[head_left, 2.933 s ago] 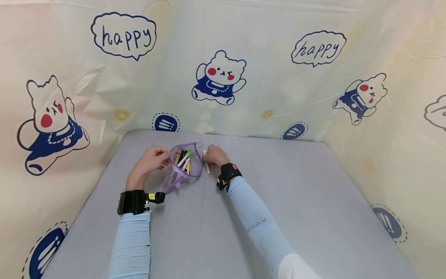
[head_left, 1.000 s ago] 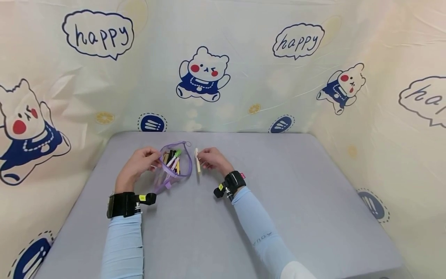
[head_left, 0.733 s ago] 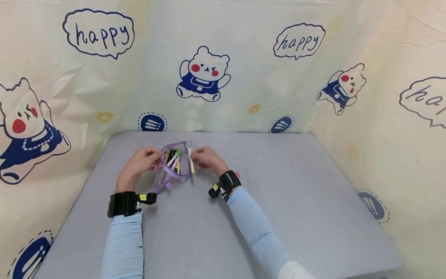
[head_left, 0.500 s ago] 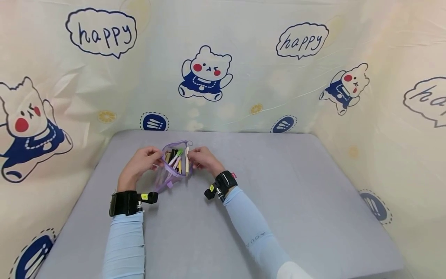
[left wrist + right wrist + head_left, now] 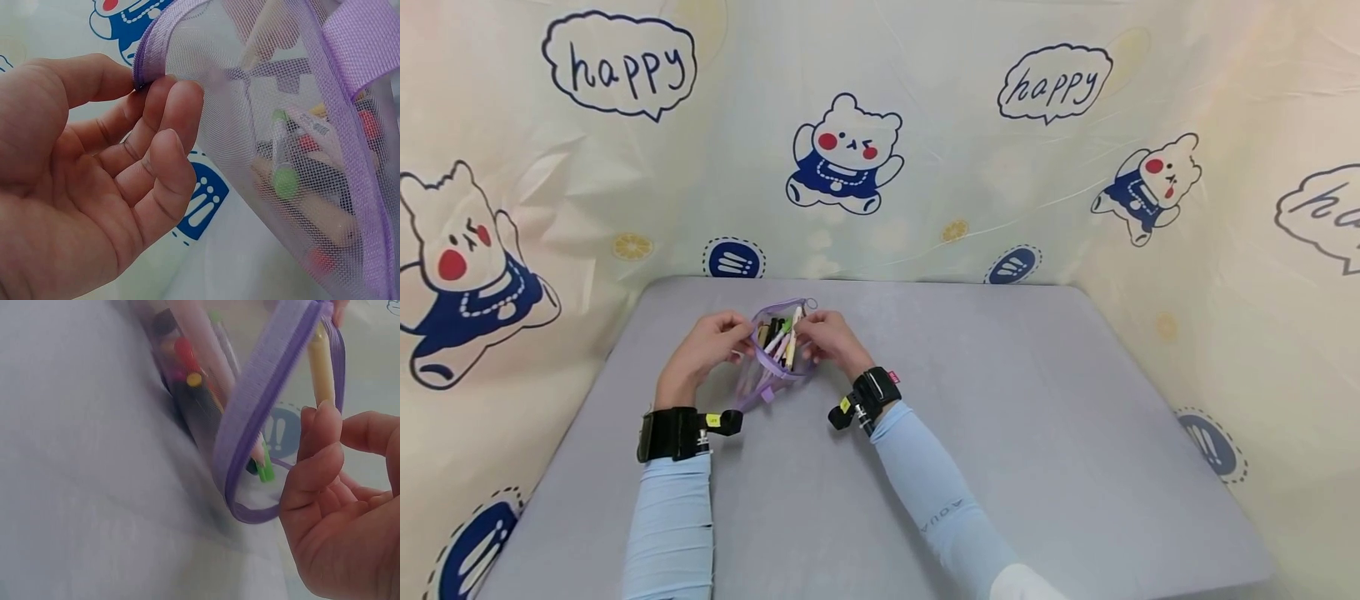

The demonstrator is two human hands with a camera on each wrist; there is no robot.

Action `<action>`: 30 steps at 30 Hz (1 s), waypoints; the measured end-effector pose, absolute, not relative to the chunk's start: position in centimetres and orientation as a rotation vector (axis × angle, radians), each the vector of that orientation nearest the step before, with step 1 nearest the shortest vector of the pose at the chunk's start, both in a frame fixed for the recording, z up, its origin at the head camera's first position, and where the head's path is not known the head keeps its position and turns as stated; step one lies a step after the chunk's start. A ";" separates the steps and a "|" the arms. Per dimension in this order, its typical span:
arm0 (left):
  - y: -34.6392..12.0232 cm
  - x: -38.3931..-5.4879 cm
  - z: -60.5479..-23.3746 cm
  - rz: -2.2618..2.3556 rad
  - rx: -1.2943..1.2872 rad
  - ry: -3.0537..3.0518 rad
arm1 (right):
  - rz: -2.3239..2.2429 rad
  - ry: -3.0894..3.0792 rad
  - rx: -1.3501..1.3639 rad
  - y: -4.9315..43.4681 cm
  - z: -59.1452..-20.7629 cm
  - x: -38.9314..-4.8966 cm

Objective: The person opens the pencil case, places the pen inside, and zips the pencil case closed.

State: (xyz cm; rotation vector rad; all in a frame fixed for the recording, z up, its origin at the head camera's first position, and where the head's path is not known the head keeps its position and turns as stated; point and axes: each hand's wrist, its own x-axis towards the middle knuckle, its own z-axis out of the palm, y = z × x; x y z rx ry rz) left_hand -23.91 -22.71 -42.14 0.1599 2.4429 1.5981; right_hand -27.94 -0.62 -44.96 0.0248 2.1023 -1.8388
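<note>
A mesh pencil case (image 5: 747, 385) with purple zipper edging stands on the table, its mouth open. My left hand (image 5: 706, 343) pinches the left edge of the mouth between thumb and fingertips; in the left wrist view the purple zipper band (image 5: 150, 47) sits in that pinch. Several pens and markers (image 5: 772, 333), one with a green end, fill the case. My right hand (image 5: 833, 336) pinches a pale yellow pen (image 5: 322, 369) at the mouth's right side. In the right wrist view the pen's far end passes behind the purple edging.
The grey table (image 5: 985, 417) reaches out to the right and front of the case. A patterned cloth wall (image 5: 925, 200) rises behind the table and along its sides. Each wrist wears a black camera strap (image 5: 677, 433).
My right hand has carried the pale yellow pen leftward from beside the pencil case to over its open mouth. The left hand keeps its hold on the edge. The head view has shifted.
</note>
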 end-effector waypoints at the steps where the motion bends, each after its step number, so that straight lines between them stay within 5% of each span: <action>1: -22.7 -23.8 -42.1 1.601 0.161 2.446 | -1.844 2.101 0.029 -0.8 -45.1 -28.0; 30: -22.2 -23.8 -42.0 1.626 0.202 2.432 | -1.718 2.203 -0.037 0.9 -45.6 -28.7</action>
